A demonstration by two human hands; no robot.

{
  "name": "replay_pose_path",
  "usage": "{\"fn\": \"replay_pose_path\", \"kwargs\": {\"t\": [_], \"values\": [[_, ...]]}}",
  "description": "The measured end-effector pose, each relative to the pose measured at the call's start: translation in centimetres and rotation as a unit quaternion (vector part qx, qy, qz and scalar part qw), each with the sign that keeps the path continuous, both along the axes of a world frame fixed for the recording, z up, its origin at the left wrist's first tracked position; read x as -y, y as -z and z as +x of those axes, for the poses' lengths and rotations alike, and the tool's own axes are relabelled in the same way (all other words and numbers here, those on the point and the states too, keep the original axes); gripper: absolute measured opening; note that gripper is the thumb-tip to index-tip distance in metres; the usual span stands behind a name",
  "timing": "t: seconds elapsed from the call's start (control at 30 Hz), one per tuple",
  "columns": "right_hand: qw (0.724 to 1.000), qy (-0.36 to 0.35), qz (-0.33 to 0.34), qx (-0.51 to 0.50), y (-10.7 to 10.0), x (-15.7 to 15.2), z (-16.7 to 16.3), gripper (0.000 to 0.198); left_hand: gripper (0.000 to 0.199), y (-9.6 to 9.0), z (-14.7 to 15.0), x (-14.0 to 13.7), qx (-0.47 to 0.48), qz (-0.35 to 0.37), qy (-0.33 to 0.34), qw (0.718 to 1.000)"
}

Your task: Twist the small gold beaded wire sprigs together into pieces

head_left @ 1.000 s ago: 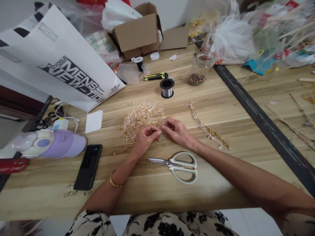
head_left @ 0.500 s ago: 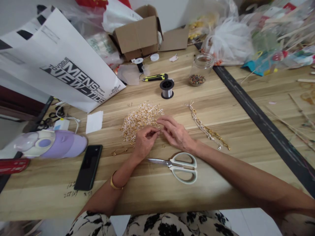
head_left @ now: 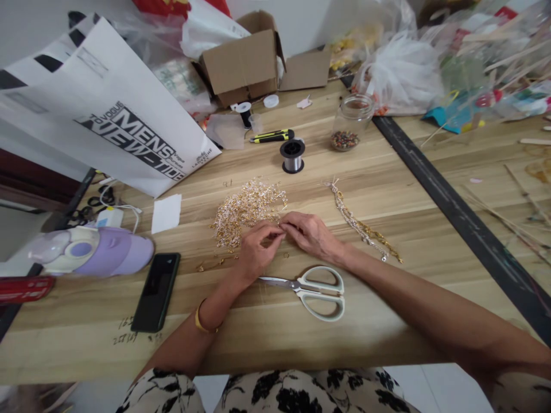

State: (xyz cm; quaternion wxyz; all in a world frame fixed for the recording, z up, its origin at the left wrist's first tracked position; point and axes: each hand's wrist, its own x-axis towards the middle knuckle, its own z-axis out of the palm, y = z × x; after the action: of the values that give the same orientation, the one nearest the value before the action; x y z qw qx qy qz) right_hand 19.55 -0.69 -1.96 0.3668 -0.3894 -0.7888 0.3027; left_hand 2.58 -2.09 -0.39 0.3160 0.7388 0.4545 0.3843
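Observation:
My left hand [head_left: 257, 251] and my right hand [head_left: 313, 234] meet over the table with thumbs and fingertips pinched together. Whatever is between the fingertips is too small to make out. Just beyond them lies a pile of small gold and silver jewelry findings [head_left: 241, 209]. A few loose gold pieces [head_left: 221, 261] lie left of my left wrist. White-handled scissors [head_left: 321, 292] rest nearer to me, blades pointing left. To the right of my right hand lie gold and silver chains [head_left: 359, 223] side by side.
Beyond the pile stand a wire spool [head_left: 293, 156], a yellow-black utility knife [head_left: 273, 136] and a glass jar [head_left: 350, 126] of beads. On the left are a phone [head_left: 155, 292], a purple bottle [head_left: 107, 252] and a large white paper bag [head_left: 142, 115]. A cardboard box [head_left: 241, 63] sits behind.
My right hand's fingers have come down from beside the pile and closed to a pinch against the left fingertips. My left hand has shifted slightly right.

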Motion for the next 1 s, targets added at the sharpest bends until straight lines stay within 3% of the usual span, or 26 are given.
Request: {"fn": "replay_pose_path", "kwargs": {"t": [0.23,0.37,0.6,0.73,1.0], "values": [[1.000,0.011,0.010,-0.011,-0.2,0.0,0.3,0.019,0.013,-0.5,0.0,-0.3,0.131,-0.190,-0.027,0.973],[1.000,0.003,0.012,-0.017,-0.3,-0.1,0.4,0.019,0.025,-0.5,-0.1,-0.5,0.181,-0.256,-0.038,0.949],[0.999,-0.017,0.024,-0.028,-0.2,-0.2,0.6,0.021,0.027,0.1,-0.7,-0.9,0.229,-0.326,0.031,0.917],[0.999,-0.014,0.026,-0.023,-0.1,-0.2,0.6,0.020,0.027,0.5,-1.1,-1.0,0.229,-0.354,0.031,0.906],[1.000,-0.015,0.011,-0.009,-0.2,-0.2,0.6,0.020,0.020,0.1,-1.2,-1.1,0.179,-0.322,0.042,0.929]]}}
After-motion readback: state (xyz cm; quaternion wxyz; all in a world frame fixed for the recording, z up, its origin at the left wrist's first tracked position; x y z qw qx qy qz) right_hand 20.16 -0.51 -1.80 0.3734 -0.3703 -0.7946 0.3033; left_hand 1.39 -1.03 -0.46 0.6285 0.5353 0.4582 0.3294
